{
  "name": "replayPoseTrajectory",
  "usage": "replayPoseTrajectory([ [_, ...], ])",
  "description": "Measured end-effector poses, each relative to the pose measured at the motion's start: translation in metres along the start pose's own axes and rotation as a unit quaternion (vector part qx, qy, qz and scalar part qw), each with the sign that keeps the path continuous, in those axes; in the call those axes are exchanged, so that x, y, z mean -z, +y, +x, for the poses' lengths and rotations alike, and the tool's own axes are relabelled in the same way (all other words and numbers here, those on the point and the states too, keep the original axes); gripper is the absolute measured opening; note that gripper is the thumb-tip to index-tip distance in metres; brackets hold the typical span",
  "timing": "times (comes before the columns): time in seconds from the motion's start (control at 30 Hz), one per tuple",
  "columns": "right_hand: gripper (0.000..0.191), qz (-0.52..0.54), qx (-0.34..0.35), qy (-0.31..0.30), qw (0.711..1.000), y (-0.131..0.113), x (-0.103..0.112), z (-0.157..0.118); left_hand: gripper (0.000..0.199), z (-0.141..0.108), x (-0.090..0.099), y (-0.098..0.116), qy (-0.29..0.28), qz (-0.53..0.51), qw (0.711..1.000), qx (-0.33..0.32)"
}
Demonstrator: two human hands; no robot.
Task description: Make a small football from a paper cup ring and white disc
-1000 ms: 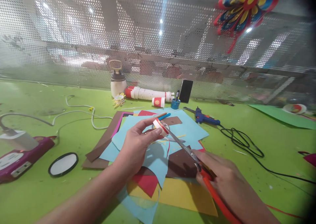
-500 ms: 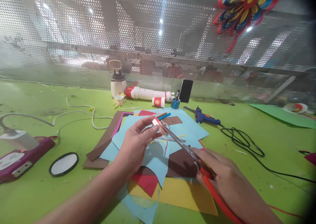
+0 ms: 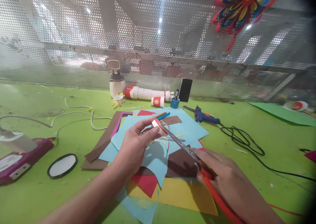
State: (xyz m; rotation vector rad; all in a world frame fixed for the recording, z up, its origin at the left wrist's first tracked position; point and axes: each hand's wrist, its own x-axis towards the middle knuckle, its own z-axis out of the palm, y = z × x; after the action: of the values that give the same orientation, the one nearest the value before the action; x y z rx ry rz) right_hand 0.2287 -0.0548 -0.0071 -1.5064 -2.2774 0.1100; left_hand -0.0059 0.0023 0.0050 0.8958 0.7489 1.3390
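My left hand is closed, pinching a small white round piece with a red edge, which looks like the cut end of a paper cup. From that piece a thin red-and-white strip curls down. Scissors with orange-red handles are gripped in my right hand. Their blade tips meet the edge of the white piece; I cannot tell how far apart the blades are. Beneath both hands lies a pile of light blue, brown, red and yellow paper.
A blue glue gun with a black cord lies to the right. Behind the paper are a paper cup, a blue pot with a pen, a phone and a pump sprayer. A purple power strip lies left.
The thin strip hanging from the white piece has shifted slightly to the right. Both hands keep nearly the same position and grip; the view has moved a little.
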Motion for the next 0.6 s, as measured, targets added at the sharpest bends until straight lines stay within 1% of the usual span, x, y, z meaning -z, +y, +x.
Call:
replayPoseTrajectory([
  [0.13, 0.038, 0.005, -0.006, 0.004, 1.0, -0.0015, 0.0009, -0.0003, 0.034, -0.0002, 0.0, 0.0006, 0.003, 0.005, 1.0, 0.007],
  [0.33, 0.037, 0.012, 0.011, 0.011, 1.0, -0.0026, 0.0003, 0.0021, 0.035, -0.0013, -0.0007, 0.0004, 0.011, 0.003, 1.0, 0.005],
  [0.6, 0.036, 0.003, 0.008, 0.02, 1.0, -0.0014, -0.0016, 0.0006, 0.031, -0.0008, 0.0004, 0.0003, -0.019, -0.003, 1.0, -0.01],
])
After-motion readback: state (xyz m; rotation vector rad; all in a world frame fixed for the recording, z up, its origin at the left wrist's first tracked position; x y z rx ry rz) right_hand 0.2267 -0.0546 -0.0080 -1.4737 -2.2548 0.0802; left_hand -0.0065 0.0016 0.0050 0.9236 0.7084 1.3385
